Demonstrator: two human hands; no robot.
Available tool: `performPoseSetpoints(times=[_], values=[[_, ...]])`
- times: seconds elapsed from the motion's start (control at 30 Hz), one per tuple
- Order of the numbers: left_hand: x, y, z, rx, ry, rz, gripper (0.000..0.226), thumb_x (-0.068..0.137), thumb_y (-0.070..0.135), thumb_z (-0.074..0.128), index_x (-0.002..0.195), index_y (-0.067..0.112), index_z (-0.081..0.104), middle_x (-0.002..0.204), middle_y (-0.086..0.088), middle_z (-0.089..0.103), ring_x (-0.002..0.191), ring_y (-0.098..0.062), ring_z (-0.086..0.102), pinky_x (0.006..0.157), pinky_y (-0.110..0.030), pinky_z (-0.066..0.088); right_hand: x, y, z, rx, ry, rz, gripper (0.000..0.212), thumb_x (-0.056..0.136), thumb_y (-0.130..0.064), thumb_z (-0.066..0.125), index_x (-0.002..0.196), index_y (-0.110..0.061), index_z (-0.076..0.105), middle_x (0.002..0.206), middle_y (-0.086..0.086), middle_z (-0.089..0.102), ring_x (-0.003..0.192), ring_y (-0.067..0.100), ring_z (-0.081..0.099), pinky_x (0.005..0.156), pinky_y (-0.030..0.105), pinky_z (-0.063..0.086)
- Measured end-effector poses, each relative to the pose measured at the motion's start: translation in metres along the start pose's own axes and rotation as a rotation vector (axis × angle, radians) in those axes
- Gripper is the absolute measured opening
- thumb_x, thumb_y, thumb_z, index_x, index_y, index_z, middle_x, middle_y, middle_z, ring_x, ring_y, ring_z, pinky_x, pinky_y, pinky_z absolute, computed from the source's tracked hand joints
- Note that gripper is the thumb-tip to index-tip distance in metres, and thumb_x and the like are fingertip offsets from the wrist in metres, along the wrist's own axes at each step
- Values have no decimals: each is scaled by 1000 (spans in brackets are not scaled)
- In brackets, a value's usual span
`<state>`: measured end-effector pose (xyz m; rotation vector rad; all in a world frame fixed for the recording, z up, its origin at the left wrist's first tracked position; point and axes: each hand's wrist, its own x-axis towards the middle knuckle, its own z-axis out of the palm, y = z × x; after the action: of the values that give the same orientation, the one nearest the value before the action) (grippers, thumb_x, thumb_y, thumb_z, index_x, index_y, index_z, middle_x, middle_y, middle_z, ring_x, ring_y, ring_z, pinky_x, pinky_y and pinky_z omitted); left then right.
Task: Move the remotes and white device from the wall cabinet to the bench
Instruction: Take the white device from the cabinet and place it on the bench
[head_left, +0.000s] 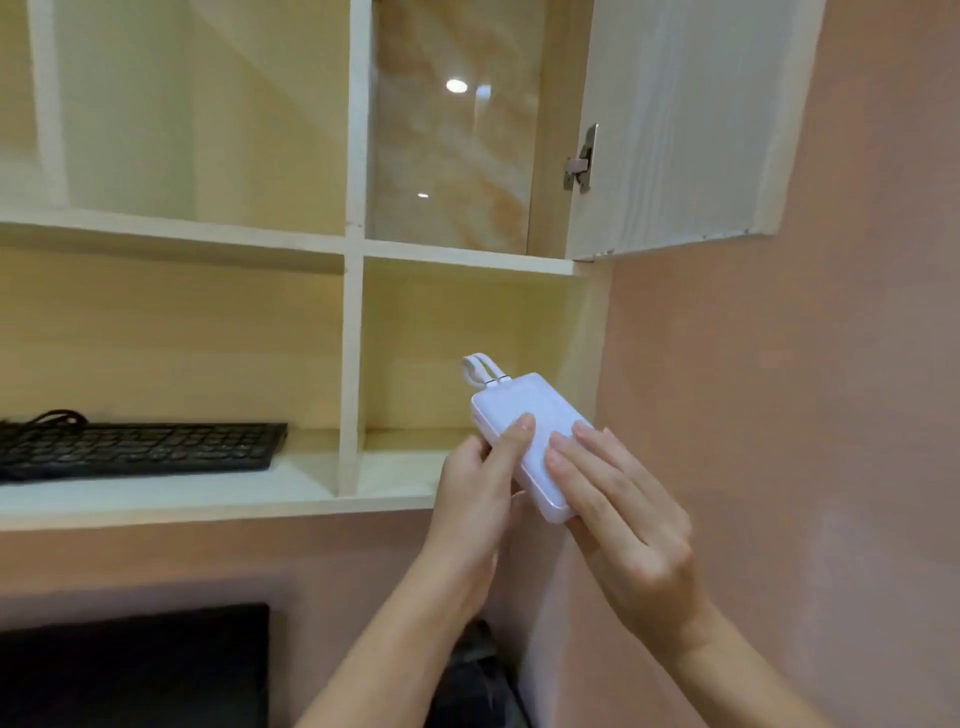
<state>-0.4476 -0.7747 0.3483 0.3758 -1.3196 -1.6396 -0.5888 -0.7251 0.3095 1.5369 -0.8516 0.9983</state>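
- White device (524, 441), flat and oblong, held in front of the lower right compartment of the wall cabinet (353, 332), just past the shelf's front edge.
- Long axis tilted: looped end (a short white strap (480, 370)) up and to the left, toward the cabinet; rounded far end down and to the right.
- Left hand (475, 499) clasped around the device's left edge, thumb pressed on its face.
- Right hand (623, 525) cupped under the lower end, fingers laid flat across the face.
- Pale wood shelves, otherwise bare apart from a black keyboard (140, 444) in the lower left compartment.
- Cabinet door (691, 119) swung open at upper right; pink wall (789, 415) beside and below; dark screen (135, 670) at bottom left.
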Motion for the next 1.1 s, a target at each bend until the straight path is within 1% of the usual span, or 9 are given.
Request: performPoseSetpoints(times=[0.13,0.27,0.37,0.47,0.53,0.6,0.73,0.9,1.1], values=[[-38,-42,-7,-30,85,-115,31,100,27,56,113,2,70,104,-15,78,89,-24,75,69,-31,57,-47,-24,-21,115,-135,5,31,83,-1,77,113,0,70,123,12,67,122,31,60,101,45,50],[-73,-77,-23,60,138,-158,29,98,30,60,110,7,72,103,-12,78,92,-24,75,75,-37,58,-85,-49,-49,273,-303,149,43,88,-26,75,120,1,66,129,12,63,129,30,54,104,41,48],[-94,-99,-32,106,169,-207,30,97,31,61,109,5,70,104,-12,78,89,-24,73,70,-35,55,-106,-79,-65,470,-334,518,51,91,-32,65,131,-1,57,136,9,58,133,23,51,108,33,42],[-115,-121,-40,140,189,-265,28,98,30,60,113,8,70,106,-10,77,92,-23,74,66,-30,57,-114,-115,-71,676,-311,1044,46,89,-35,59,132,-20,58,132,-11,60,124,8,56,99,22,46],[-129,-136,-48,147,203,-315,27,99,30,59,115,11,70,107,-8,78,94,-23,75,67,-31,58,-125,-135,-69,793,-319,1318,39,88,-37,60,126,-31,60,124,-16,63,117,6,60,92,27,52],[-142,-148,-58,167,227,-354,28,99,30,59,115,11,70,108,-9,77,94,-23,74,72,-35,59,-138,-150,-65,829,-341,1480,33,85,-40,62,118,-36,62,119,-14,65,110,8,63,88,34,54],[-160,-167,-82,191,313,-412,27,97,31,62,112,10,71,106,-11,78,87,-20,74,75,-37,54,-164,-172,-54,825,-460,1613,24,82,-45,61,105,-41,66,106,-9,67,95,13,66,79,35,56],[-177,-183,-114,197,404,-468,24,96,30,65,110,11,72,102,-11,78,88,-26,75,73,-39,59,-179,-200,-41,979,-636,1745,18,95,-33,60,110,-25,65,93,19,62,55,5,55,45,24,41],[-189,-199,-156,229,467,-511,20,95,28,67,107,14,72,101,-12,77,97,-33,72,81,-50,58,-196,-237,-19,1033,-744,1826,12,100,-29,52,103,-23,62,84,16,53,42,14,43,37,23,32]])
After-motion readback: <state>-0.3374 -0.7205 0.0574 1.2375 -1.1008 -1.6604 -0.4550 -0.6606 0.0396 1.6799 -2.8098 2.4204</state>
